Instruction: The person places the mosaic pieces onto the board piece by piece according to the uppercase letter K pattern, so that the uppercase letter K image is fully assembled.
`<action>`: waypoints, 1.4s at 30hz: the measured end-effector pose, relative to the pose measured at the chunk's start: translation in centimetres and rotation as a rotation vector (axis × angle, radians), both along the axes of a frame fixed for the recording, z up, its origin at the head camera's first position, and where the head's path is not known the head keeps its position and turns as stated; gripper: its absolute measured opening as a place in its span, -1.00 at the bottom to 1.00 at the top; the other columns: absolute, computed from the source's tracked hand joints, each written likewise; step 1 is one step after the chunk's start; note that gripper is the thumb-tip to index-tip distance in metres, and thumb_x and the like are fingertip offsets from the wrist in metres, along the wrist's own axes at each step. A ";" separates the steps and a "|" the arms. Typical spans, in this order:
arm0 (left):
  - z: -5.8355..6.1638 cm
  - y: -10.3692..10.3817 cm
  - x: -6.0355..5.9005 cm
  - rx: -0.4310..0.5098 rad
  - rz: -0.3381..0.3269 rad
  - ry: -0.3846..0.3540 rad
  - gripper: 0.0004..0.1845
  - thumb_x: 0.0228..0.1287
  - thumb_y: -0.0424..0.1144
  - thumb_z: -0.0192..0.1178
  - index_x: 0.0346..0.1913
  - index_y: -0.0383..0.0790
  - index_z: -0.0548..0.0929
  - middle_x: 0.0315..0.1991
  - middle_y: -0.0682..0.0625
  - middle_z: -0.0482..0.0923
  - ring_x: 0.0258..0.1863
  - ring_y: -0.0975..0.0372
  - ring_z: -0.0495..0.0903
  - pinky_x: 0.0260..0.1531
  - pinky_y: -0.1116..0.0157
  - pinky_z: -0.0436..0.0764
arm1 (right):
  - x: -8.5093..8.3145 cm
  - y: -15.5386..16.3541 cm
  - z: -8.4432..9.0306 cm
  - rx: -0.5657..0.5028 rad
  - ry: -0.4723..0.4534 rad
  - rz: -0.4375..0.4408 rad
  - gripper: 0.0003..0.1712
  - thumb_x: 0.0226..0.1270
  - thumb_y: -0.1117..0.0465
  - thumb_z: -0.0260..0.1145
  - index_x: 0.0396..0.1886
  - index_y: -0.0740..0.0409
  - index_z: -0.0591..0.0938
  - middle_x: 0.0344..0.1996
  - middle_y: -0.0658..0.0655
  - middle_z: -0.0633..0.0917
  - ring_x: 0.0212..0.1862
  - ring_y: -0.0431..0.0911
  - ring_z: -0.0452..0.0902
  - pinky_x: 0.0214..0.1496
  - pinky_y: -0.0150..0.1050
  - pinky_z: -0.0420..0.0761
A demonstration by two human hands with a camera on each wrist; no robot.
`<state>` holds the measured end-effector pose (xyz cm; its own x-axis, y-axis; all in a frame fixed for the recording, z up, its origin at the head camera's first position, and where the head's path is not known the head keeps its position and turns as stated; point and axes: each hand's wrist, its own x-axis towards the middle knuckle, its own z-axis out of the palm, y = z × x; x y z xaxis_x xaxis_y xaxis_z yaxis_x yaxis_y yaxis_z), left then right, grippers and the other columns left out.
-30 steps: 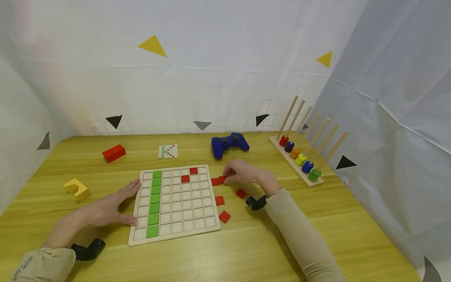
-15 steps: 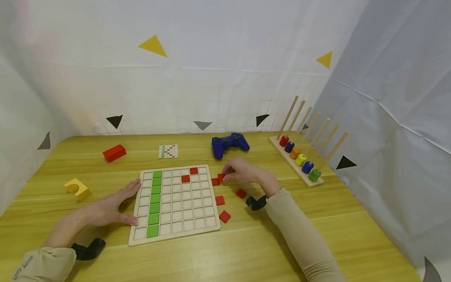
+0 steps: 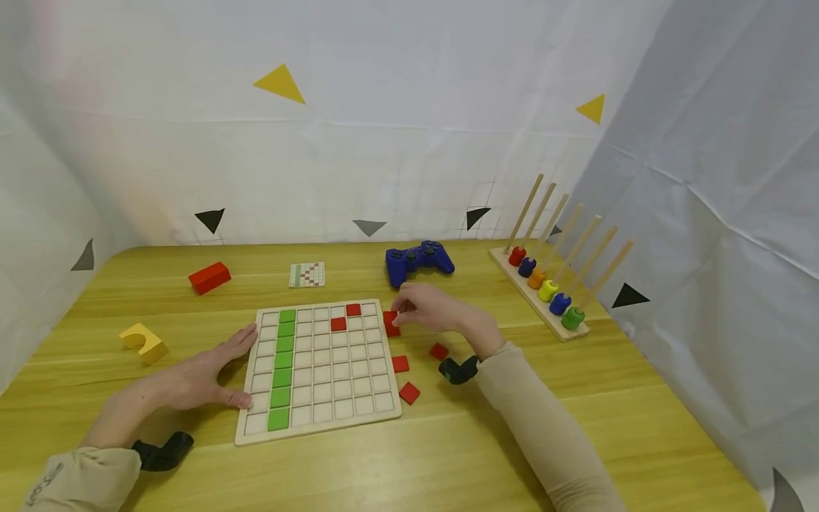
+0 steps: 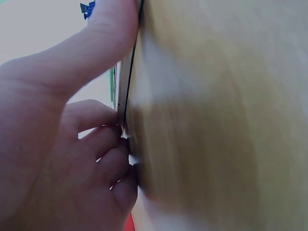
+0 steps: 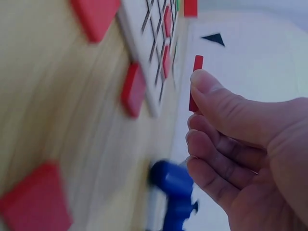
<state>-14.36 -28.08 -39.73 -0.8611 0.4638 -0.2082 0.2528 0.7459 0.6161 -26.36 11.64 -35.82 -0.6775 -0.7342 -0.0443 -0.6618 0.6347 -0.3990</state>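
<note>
A wooden grid board lies on the table, with one column of green tiles and two red tiles near its far right corner. My right hand pinches a red tile between thumb and fingers, just above the board's right edge. The right wrist view shows that tile on edge at the thumb tip of my right hand. Another red tile lies beside the board. My left hand lies flat on the table, fingers straight against the board's left edge, as the left wrist view shows.
Three loose red tiles lie right of the board. Behind it are a blue game controller and a pattern card. A peg rack with coloured beads stands far right. A red block and a yellow arch block sit left.
My right hand has lifted a red tile off the table and moved left with it, up to the board's right edge. The left hand has stayed put.
</note>
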 end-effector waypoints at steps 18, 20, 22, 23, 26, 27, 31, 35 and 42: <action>0.2 0.2 -0.1 -0.003 -0.001 -0.003 0.25 0.04 0.19 0.43 0.60 -0.31 -0.07 0.60 -0.36 -0.28 0.50 -0.40 -0.17 0.35 -0.41 -0.05 | 1.8 -7.9 1.3 0.033 -0.056 0.042 -0.72 0.39 0.09 0.36 -0.05 0.17 0.68 -0.17 0.02 0.64 -0.15 -0.18 0.58 -0.07 -0.40 0.56; 0.1 0.2 0.0 -0.002 -0.007 0.001 0.25 0.05 0.19 0.43 0.59 -0.32 -0.07 0.60 -0.37 -0.27 0.50 -0.40 -0.17 0.35 -0.41 -0.05 | 2.0 -8.5 1.1 0.035 -0.052 0.067 -0.73 0.39 0.07 0.36 -0.07 0.16 0.70 -0.19 0.00 0.66 -0.18 -0.20 0.58 -0.09 -0.43 0.56; -0.1 0.2 0.0 0.002 -0.013 0.003 0.24 0.05 0.19 0.42 0.59 -0.34 -0.07 0.59 -0.38 -0.27 0.50 -0.41 -0.17 0.35 -0.41 -0.05 | 2.3 -9.1 0.8 0.041 -0.038 0.092 -0.73 0.39 0.06 0.36 -0.09 0.15 0.70 -0.22 -0.02 0.66 -0.20 -0.22 0.56 -0.11 -0.46 0.55; -0.2 0.2 0.0 0.003 -0.015 0.005 0.24 0.06 0.19 0.42 0.59 -0.34 -0.07 0.59 -0.38 -0.28 0.50 -0.40 -0.17 0.35 -0.41 -0.04 | 2.4 -9.2 0.6 0.042 -0.033 0.100 -0.74 0.39 0.06 0.36 -0.10 0.14 0.70 -0.22 -0.03 0.65 -0.21 -0.23 0.55 -0.11 -0.46 0.54; -0.2 0.0 -0.1 0.008 -0.015 0.010 0.24 0.06 0.18 0.42 0.59 -0.34 -0.07 0.59 -0.38 -0.28 0.50 -0.41 -0.17 0.35 -0.41 -0.04 | 2.5 -9.6 0.4 0.048 -0.013 0.109 -0.74 0.40 0.06 0.35 -0.10 0.14 0.70 -0.21 -0.02 0.64 -0.21 -0.23 0.52 -0.11 -0.46 0.52; -0.2 0.0 -0.2 0.007 -0.014 0.013 0.24 0.06 0.18 0.43 0.59 -0.35 -0.07 0.59 -0.38 -0.27 0.49 -0.41 -0.17 0.34 -0.42 -0.04 | 2.5 -9.6 0.3 0.048 -0.009 0.104 -0.74 0.40 0.07 0.35 -0.10 0.14 0.70 -0.20 -0.01 0.63 -0.20 -0.22 0.51 -0.10 -0.46 0.52; -0.2 0.0 -0.2 0.010 -0.013 0.014 0.24 0.05 0.17 0.43 0.59 -0.35 -0.07 0.59 -0.38 -0.27 0.49 -0.42 -0.17 0.33 -0.43 -0.05 | 2.7 -10.0 0.3 0.056 -0.006 0.088 -0.74 0.40 0.08 0.35 -0.08 0.15 0.70 -0.18 0.00 0.64 -0.19 -0.21 0.52 -0.09 -0.45 0.53; 0.0 0.0 -0.1 0.009 -0.010 0.004 0.24 0.05 0.16 0.43 0.59 -0.34 -0.07 0.59 -0.37 -0.28 0.49 -0.42 -0.17 0.33 -0.43 -0.05 | 2.9 -10.5 0.0 0.078 0.007 0.103 -0.73 0.41 0.08 0.34 -0.07 0.17 0.70 -0.18 0.01 0.64 -0.18 -0.21 0.52 -0.09 -0.45 0.52; 0.0 0.0 -0.1 0.013 -0.007 0.004 0.24 0.05 0.17 0.43 0.59 -0.34 -0.08 0.59 -0.38 -0.28 0.49 -0.42 -0.18 0.34 -0.42 -0.05 | 3.0 -11.0 -1.2 0.112 0.034 0.098 -0.73 0.42 0.08 0.32 -0.04 0.16 0.70 -0.16 0.02 0.62 -0.16 -0.21 0.52 -0.07 -0.44 0.53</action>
<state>-14.46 -28.05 -39.74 -0.8584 0.4727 -0.1989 0.2607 0.7362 0.6245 -23.36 0.59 -36.98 -0.6056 -0.7885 -0.1074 -0.7345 0.6058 -0.3058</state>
